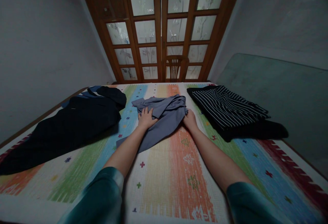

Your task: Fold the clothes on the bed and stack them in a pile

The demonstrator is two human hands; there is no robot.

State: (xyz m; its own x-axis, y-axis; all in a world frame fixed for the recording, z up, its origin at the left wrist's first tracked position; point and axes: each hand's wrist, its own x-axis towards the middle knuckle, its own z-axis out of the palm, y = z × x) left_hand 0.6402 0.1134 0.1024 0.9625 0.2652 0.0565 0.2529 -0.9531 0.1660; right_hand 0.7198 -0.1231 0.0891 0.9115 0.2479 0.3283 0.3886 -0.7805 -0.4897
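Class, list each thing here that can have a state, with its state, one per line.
Grey garment, rumpled, partly folded over
Left hand, spread on the garment
Right hand, closed on its edge
Striped garment, folded
Dark clothes, heaped
Tablecloth, spread out
Doors, seemingly shut
Chair, upright

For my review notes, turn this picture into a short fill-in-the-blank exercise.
1. The hand spread on the grey garment is the person's ____ one.
2. The striped garment lies on the grey garment's ____ side.
3. Its thin stripes are ____.
4. Beyond the patterned cloth shows the slatted back of a wooden ____.

Missing words: left; right; white; chair.
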